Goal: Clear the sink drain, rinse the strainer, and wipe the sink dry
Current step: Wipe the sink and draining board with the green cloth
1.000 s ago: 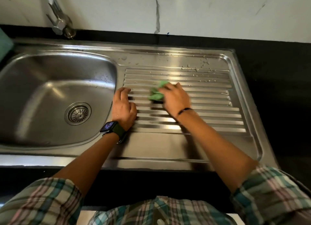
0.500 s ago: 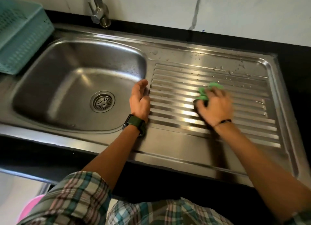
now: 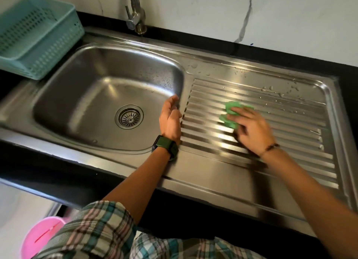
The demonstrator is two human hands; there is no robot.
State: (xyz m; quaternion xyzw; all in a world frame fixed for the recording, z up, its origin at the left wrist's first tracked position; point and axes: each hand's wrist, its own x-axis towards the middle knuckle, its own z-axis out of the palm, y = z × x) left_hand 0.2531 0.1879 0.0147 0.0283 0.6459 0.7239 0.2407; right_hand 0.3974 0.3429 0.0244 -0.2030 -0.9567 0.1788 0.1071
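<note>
Wiping drainboard (image 3: 251,161), my right hand (image 3: 249,127) pressing green cloth (image 3: 231,113) flat under fingers; left hand (image 3: 170,119) loose, empty, at basin (image 3: 87,88) edge; strainer (image 3: 129,116) seated left; droplets beyond cloth remain

Black countertop (image 3: 290,60) carries inset steel sink (image 3: 213,181); teal basket (image 3: 36,37) at left end; green cloth (image 3: 230,113) and water droplets (image 3: 279,93) on ribbed drainboard (image 3: 290,142).

right hand (image 3: 251,128) is pressing a green cloth (image 3: 231,113) on the ribbed drainboard (image 3: 280,123), left hand (image 3: 170,121) is resting by the sink bowl (image 3: 87,88)
</note>
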